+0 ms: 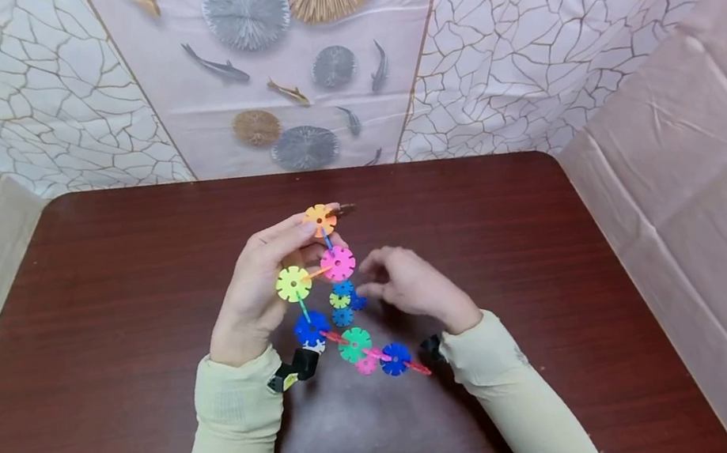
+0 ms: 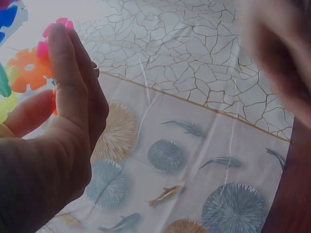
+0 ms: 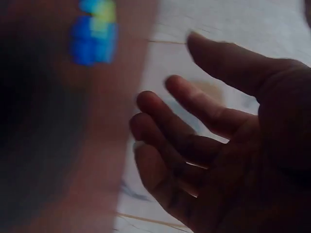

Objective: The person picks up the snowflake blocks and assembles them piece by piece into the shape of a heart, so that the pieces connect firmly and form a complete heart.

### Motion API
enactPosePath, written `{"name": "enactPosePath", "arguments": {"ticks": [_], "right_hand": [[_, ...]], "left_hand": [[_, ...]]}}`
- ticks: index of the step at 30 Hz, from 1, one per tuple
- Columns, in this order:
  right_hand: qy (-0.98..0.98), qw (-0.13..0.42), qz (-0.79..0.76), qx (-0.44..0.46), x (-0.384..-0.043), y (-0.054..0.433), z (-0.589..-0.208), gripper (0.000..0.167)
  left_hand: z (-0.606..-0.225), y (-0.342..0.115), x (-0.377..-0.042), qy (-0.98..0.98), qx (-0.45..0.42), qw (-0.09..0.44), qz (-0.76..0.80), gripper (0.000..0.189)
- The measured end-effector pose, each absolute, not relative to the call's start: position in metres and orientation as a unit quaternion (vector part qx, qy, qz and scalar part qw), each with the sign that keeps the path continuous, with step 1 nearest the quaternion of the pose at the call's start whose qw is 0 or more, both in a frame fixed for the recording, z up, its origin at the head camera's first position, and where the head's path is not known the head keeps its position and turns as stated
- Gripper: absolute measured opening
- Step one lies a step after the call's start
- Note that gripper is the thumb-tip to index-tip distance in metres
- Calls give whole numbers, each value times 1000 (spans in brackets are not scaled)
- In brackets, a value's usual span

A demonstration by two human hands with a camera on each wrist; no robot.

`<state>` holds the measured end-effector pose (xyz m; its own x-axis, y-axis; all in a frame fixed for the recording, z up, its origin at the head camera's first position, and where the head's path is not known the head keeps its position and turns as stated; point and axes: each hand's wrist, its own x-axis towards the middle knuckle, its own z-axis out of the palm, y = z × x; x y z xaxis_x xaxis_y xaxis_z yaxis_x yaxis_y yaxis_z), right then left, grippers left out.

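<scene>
My left hand (image 1: 255, 280) pinches an orange notched plastic disc (image 1: 319, 220) between thumb and fingers. From it hangs a linked chain of slotted discs: a pink disc (image 1: 338, 264), a yellow-green disc (image 1: 293, 284), a blue disc (image 1: 312, 328), a green disc (image 1: 355, 346) and another blue one, with discs seen edge-on between them. In the left wrist view, the orange disc (image 2: 30, 68) shows by the thumb. My right hand (image 1: 409, 284) is just right of the chain, fingers loosely bent with nothing in them; its palm (image 3: 223, 141) fills much of the right wrist view.
Smaller blue and yellow-green discs (image 1: 340, 300) show beneath the pink disc; whether they join the chain I cannot tell. A dark brown wooden table (image 1: 94, 343) lies below. Patterned cloth (image 1: 280, 72) stands behind it, with beige cloth walls (image 1: 713, 200) at the sides.
</scene>
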<state>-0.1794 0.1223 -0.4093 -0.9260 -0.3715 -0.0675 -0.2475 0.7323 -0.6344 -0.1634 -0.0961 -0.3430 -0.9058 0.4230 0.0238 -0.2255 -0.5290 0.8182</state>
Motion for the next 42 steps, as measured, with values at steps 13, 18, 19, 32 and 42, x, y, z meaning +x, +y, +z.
{"name": "enactPosePath", "arguments": {"ticks": [13,18,19,32,42], "right_hand": [[955,141,-226,-133,-184,105,-451,28],[947,154,-252,-128,-189,108,-451,32],[946,159,-254,-126,-190,109,-452,32],[780,-2,-611,-134,-182,138,-377,21],[697,-91,-694,-155,-151,134,-324,22]], "left_hand": [[-341,-95,-163,451,141,199,858,35],[-341,-94,-164,457,141,203,854,36],[-341,-94,-164,458,141,204,854,36],[-340,-98,-163,449,143,209,857,36],[-341,-95,-163,442,133,212,861,33]]}}
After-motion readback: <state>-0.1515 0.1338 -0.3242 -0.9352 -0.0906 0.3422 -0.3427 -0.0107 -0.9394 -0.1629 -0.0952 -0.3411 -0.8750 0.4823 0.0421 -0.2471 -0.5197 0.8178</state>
